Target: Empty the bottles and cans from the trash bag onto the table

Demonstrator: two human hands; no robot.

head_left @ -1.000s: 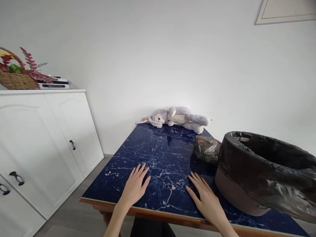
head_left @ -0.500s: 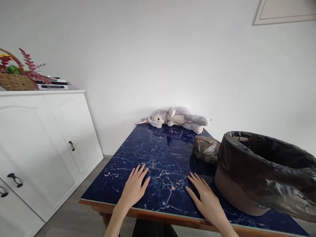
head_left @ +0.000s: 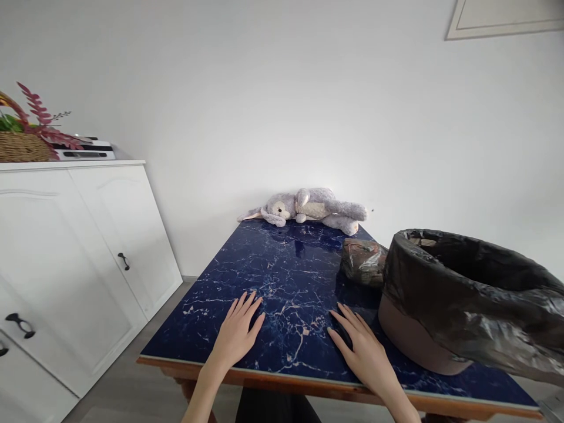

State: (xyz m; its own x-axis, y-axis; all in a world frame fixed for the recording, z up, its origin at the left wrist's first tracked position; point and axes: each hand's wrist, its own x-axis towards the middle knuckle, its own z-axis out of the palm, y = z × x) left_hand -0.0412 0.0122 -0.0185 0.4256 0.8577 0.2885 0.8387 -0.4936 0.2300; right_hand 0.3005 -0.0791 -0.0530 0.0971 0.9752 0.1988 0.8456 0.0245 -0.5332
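Both palms lie flat on a dark blue marbled table (head_left: 273, 258) near its front edge. My left hand (head_left: 237, 329) is open with its fingers stretched out, holding nothing. To the right, my right hand (head_left: 361, 349) is also open and empty, close beside a trash bin (head_left: 416, 341) lined with a black plastic bag (head_left: 467, 305). Behind that hand, touching or nearly touching the bin, sits a dark plastic-wrapped bundle (head_left: 363, 261); its contents are unclear. A grey plush rabbit (head_left: 308, 208) lies on its side at the table's far end.
A white cabinet (head_left: 88, 258) with black handles stands to the left. On top are a wicker basket (head_left: 24, 147) with artificial red leaves and a white-and-black device (head_left: 83, 151). A pale wall (head_left: 282, 106) closes off the far end of the table.
The view has shifted slightly, so everything appears a little further left. Both hands stay flat in the same places on the table.
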